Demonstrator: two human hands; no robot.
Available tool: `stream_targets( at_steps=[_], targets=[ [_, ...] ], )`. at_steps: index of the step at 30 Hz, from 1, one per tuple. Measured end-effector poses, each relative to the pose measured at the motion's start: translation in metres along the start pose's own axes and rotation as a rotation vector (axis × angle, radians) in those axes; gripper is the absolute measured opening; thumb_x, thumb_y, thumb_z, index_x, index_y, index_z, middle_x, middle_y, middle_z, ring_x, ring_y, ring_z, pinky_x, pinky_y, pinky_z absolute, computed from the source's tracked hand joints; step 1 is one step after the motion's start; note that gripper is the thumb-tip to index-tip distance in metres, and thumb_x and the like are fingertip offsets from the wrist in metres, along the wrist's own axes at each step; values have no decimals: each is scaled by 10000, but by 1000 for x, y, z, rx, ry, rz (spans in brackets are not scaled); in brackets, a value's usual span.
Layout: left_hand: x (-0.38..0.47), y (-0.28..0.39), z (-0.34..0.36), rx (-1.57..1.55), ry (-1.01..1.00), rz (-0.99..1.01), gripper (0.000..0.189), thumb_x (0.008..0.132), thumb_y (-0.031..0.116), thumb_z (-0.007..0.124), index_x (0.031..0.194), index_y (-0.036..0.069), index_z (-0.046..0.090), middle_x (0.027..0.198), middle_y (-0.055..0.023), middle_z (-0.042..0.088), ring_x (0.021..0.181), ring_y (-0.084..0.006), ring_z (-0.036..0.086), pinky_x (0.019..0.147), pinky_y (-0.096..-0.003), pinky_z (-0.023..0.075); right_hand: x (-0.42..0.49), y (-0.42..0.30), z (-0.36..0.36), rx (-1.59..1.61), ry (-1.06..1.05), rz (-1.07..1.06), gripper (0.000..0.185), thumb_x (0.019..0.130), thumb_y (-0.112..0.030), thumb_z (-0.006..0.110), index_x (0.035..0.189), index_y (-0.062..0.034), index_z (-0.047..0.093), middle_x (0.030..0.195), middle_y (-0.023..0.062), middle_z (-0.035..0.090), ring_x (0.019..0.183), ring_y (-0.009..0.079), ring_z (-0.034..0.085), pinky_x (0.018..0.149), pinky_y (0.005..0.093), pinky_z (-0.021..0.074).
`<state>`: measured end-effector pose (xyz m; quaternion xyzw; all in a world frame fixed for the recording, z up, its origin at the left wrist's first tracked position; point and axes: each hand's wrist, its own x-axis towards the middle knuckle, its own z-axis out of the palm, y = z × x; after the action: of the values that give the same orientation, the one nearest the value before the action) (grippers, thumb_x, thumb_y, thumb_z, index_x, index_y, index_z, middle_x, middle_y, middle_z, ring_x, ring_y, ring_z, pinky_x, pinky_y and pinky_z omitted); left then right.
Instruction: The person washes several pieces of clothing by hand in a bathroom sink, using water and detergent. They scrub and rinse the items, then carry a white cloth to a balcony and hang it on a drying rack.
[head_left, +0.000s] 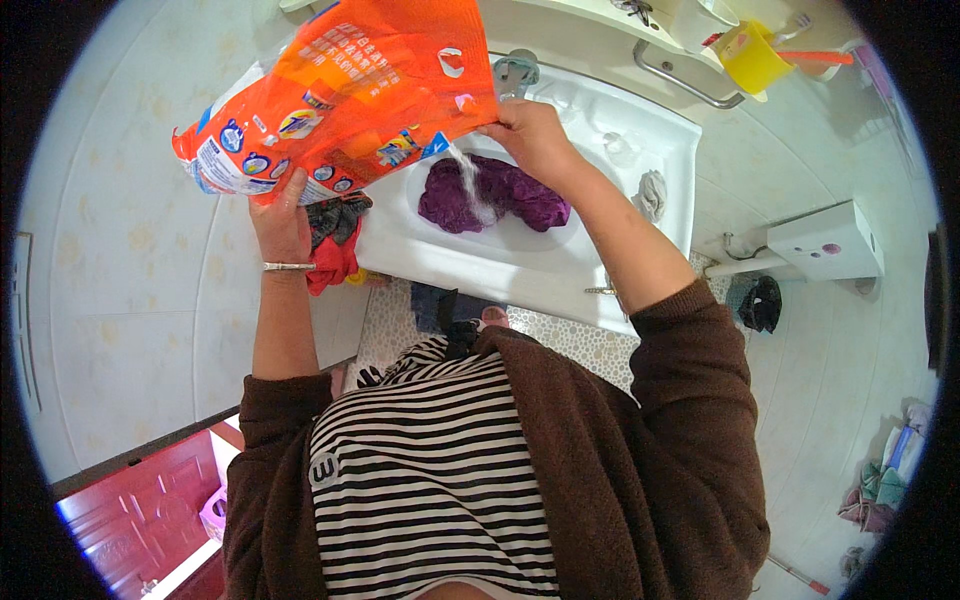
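Note:
My left hand (281, 217) supports the lower end of a large orange Tide laundry powder bag (352, 97). At the bag's top edge my right hand (534, 135) grips the plastic. The bag is tilted, and white powder (472, 184) streams from its corner onto a wet purple cloth (525, 195). That cloth lies bunched in the basin of a white washbasin (637, 270), in shallow water as far as I can tell. Behind the basin stands a faucet (517, 71). A crumpled light grey cloth (651, 196) rests on the basin's right rim.
Red cloth (330, 262) and dark cloth (341, 217) hang at the basin's left side. A yellow cup (750, 60) stands on the shelf above a metal bar (686, 82). A white box (829, 244) is on the right wall, above a black-lined bin (759, 304).

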<state>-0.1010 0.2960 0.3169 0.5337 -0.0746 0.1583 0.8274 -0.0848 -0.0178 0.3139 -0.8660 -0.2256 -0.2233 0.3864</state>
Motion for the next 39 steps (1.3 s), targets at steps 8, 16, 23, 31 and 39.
stream_targets(
  at_steps=[8, 16, 23, 31, 39],
  targets=[
    [-6, 11, -9, -78, 63, -5, 534, 812, -92, 599, 1288, 26, 387, 1279, -132, 501, 1152, -262, 527, 971, -404, 455, 19, -8, 8, -14, -52, -17, 119, 800, -146, 630, 823, -30, 643, 772, 195, 604, 743, 390, 570, 649, 446, 456],
    [-25, -21, 15, -71, 100, -107, 456, 800, -92, 629, 1202, 75, 495, 1225, -65, 568, 1118, -212, 555, 948, -369, 471, -6, 1, -23, -87, -95, 145, 131, 805, -102, 623, 922, -56, 664, 831, 174, 626, 770, 359, 594, 671, 404, 477],
    [-19, -37, 36, -52, 87, -115, 396, 849, 0, 612, 1222, 44, 487, 1233, -79, 564, 1123, -219, 548, 945, -356, 459, -13, 11, -34, -140, -5, 137, 140, 803, -112, 638, 928, -59, 671, 837, 154, 639, 773, 335, 600, 674, 383, 483],
    [-25, -43, 40, 23, 69, -106, 434, 817, -64, 626, 1215, 61, 506, 1229, -40, 563, 1119, -179, 540, 967, -344, 442, -15, 20, -36, -155, 46, 106, 148, 816, -122, 651, 946, -55, 677, 839, 130, 648, 744, 293, 607, 672, 344, 484],
    [-37, -48, 32, -130, 179, -161, 426, 828, -44, 625, 1222, 58, 500, 1259, -55, 548, 1134, -198, 532, 977, -359, 432, 0, 24, -28, -108, -94, 113, 145, 804, -107, 651, 940, -58, 671, 833, 126, 641, 776, 296, 603, 691, 355, 483]
  ],
)
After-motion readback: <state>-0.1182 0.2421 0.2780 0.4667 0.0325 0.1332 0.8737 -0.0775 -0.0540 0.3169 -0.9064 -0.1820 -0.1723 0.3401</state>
